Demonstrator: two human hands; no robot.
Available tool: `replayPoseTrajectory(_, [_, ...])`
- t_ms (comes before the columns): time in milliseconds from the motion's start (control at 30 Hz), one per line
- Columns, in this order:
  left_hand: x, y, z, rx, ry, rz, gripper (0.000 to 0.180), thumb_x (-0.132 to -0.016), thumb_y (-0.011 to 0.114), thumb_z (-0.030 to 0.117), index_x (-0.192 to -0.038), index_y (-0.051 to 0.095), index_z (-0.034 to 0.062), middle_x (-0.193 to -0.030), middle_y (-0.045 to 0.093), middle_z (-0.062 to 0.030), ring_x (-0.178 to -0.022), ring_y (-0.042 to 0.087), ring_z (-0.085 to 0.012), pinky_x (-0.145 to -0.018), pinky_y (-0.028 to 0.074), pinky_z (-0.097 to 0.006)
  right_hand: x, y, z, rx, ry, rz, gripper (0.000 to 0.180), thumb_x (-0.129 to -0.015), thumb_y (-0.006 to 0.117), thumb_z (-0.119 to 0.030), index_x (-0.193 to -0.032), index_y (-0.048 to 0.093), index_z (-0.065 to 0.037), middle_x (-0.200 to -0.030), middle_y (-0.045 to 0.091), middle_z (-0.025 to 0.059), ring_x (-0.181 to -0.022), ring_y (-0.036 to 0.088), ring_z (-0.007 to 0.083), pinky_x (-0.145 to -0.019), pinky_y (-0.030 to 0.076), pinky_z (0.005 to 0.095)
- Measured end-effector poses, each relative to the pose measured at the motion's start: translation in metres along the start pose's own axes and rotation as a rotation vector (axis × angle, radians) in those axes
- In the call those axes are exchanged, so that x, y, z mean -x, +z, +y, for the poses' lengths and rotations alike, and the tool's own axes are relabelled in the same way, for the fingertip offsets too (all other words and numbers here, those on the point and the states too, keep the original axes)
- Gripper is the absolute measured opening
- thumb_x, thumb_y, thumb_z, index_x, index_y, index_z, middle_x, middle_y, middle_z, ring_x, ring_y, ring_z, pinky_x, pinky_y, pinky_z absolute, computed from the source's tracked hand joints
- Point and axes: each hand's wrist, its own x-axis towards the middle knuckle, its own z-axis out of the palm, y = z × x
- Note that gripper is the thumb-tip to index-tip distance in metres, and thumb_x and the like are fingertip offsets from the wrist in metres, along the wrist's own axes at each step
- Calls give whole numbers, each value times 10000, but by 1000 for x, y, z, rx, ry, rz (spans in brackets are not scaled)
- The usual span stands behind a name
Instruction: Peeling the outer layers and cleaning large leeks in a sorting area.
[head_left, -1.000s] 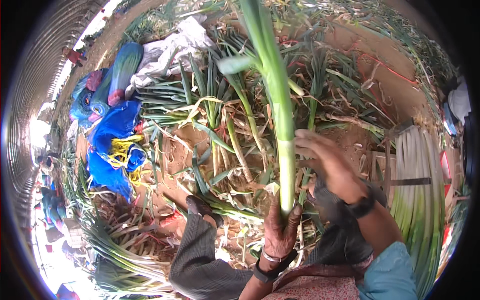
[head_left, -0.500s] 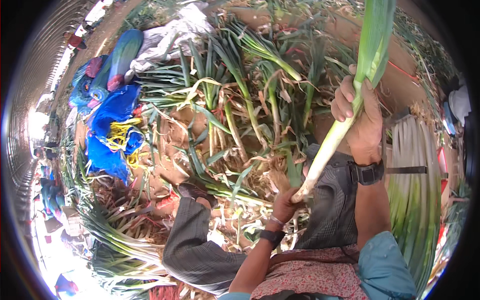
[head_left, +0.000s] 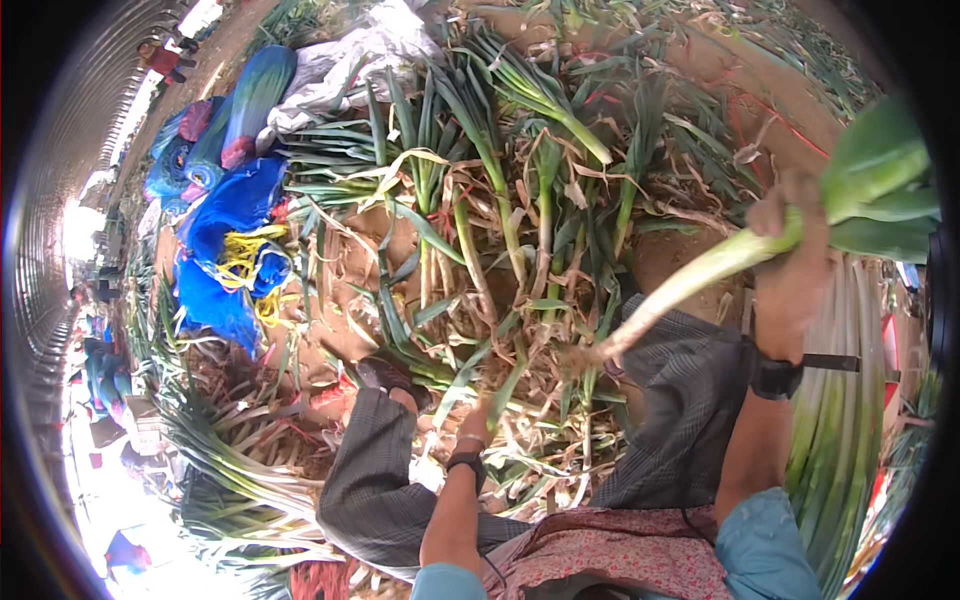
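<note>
A thick leek (head_left: 690, 275), with a long pale stem and broad green leaves, is tilted across the right side. My right hand (head_left: 790, 245), slightly blurred, is closed around it where the white turns green. The root end hangs down toward the left, over my knee. My left hand (head_left: 478, 420) is low in the middle, apart from that leek. Its fingers are closed on a green leaf strip (head_left: 508, 388) that points upward. Peeled leaves and scraps (head_left: 540, 440) cover the ground between my legs.
Untrimmed leeks (head_left: 500, 200) lie in a heap ahead. Cleaned leeks (head_left: 830, 430) are stacked on my right beside a dark strap (head_left: 832, 362). More leeks (head_left: 240, 470) lie left. Blue plastic (head_left: 215, 300) with yellow ties (head_left: 245, 265), net rolls (head_left: 255, 105) and a white sack (head_left: 350, 65) sit far left.
My right hand has swung the leek right, tipping its leaves outward. My left hand has left the root end and moved down and left with a leaf strip.
</note>
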Motion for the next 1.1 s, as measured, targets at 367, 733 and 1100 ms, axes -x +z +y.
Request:
replayPoseTrajectory(367, [89, -165, 258, 946, 708, 925, 487, -857, 589, 170, -1285, 410, 21, -1116, 564, -133, -979, 566, -206, -795, 476, -289, 70, 75, 70, 229, 115, -406, 764, -830, 566, -113, -1407, 72, -34, -1143, 455, 104, -1007, 460, 192, -902, 394, 334])
replayPoseTrajectory(733, [133, -168, 207, 1136, 554, 482, 359, -930, 480, 311, -1115, 511, 5, -731, 563, -9, -618, 508, -96, -530, 406, -241, 75, 107, 70, -422, 732, -319, 417, -797, 622, -1, -1185, 469, -14, -1033, 586, 88, -910, 574, 165, -796, 485, 319])
replayPoseTrajectory(1100, [124, -222, 198, 995, 724, 594, 275, -787, 630, 137, -1012, 584, -15, -848, 627, -39, -742, 530, -79, -684, 449, -249, 97, 113, 54, -106, 676, -284, 376, -719, 681, 17, -1076, 578, -36, -941, 623, 22, -822, 598, 123, -723, 480, 263])
